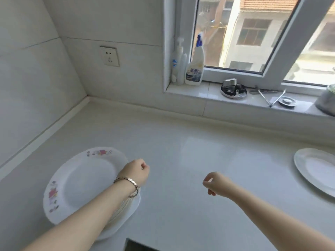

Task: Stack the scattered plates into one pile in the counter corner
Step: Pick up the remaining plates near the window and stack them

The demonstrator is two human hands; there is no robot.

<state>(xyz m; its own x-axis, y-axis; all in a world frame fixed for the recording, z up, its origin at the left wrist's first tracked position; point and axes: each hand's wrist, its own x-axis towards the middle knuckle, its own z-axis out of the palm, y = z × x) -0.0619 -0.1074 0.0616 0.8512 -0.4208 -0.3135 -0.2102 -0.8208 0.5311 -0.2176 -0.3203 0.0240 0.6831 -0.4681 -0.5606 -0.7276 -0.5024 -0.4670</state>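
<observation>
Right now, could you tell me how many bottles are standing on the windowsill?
2, both at the sill's left end: a pump bottle against the frame, and a spray bottle beside it on its right. Nothing suggests more are hidden.

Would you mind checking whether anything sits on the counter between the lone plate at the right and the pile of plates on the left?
Nothing visible does. The counter between the lone plate and the pile is bare. Only the left hand and right hand hover over that stretch, both empty.

White plate (87, 180) lower left w/ pink-purple floral rim sprigs (top one of pile); plain white plate (315, 169) right edge; bench (181, 160) white; blue-capped spray bottle (194, 69).
</observation>
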